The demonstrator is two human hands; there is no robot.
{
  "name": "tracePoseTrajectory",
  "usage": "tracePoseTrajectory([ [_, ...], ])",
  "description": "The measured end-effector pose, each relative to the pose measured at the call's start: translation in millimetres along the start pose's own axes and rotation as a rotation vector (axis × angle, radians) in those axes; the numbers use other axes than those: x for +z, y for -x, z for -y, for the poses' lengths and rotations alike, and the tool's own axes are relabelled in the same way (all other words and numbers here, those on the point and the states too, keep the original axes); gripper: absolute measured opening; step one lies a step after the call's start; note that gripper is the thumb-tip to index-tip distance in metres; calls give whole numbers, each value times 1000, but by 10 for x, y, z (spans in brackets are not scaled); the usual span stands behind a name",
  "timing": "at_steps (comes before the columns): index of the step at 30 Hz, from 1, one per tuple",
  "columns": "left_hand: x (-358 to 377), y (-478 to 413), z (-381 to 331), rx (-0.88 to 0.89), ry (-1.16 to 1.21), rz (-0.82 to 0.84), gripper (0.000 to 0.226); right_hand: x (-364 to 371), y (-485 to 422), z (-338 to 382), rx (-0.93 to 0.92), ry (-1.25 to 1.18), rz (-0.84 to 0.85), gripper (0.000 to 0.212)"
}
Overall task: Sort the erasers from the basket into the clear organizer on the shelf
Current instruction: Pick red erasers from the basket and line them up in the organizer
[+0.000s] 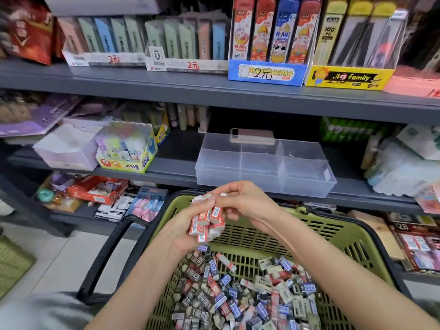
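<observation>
Partly hidden, red erasers (206, 222) fill the left hand (178, 234).

Left hand (183, 231) cupped round a clutch of erasers (207, 222), right hand (242, 202) just above, fingers (228, 188) pinched on one.

Organizer (264, 167) on shelf (166, 167), behind basket (333, 236)

open gap above clear organizer (264, 163), upper shelf (214, 96) overhead, glue box (127, 148) left
</observation>
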State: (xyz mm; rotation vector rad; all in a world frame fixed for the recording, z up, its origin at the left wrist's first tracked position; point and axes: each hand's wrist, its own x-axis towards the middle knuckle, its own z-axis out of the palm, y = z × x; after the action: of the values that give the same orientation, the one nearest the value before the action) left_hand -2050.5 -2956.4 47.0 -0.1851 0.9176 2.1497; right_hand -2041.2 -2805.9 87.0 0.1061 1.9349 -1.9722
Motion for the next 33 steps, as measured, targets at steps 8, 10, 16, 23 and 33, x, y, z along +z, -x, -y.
tracePoseTrajectory([
  [8,34,-109,-502,215,163,26,102,-766,-213,169,-288,71,-572,14],
  [10,49,-171,-687,302,152,-33,85,-878,-299,115,-300,206,-656,17],
  [16,-87,-504,-1052,547,-69,-307,23,-1036,-474,-83,-338,464,-804,17],
  [23,-309,-687,-926,340,-80,-338,28,-1050,-419,-221,-305,591,-795,21],
  [33,-263,-622,-857,74,-460,-270,37,-1071,60,-447,-272,538,-863,17],
])
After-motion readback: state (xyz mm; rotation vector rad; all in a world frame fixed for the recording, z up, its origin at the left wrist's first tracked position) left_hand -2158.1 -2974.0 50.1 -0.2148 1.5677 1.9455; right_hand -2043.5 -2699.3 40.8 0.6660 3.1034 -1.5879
